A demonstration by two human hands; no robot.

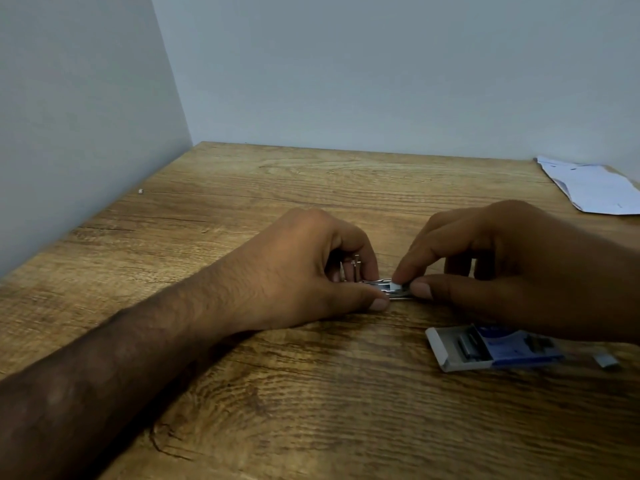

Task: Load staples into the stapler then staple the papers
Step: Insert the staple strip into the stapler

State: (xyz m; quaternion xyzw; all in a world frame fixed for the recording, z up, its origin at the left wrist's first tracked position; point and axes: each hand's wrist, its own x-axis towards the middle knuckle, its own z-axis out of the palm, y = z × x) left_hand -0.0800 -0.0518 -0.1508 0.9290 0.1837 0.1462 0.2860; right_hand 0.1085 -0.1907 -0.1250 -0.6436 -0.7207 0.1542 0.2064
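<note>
Staple box [485, 348] lay open on the table [242, 393], near right. Mid-table, left hand [304, 271] had its grip closed round the opened stapler [372, 284]. Right hand [519, 268], grip narrow, pinched a small silver strip [396, 285] at the stapler's track. Papers [595, 188] lay far right.

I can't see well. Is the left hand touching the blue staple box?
Apart. The head view shows bare wooden table between the left hand and the staple box; that hand holds the stapler instead.
</note>
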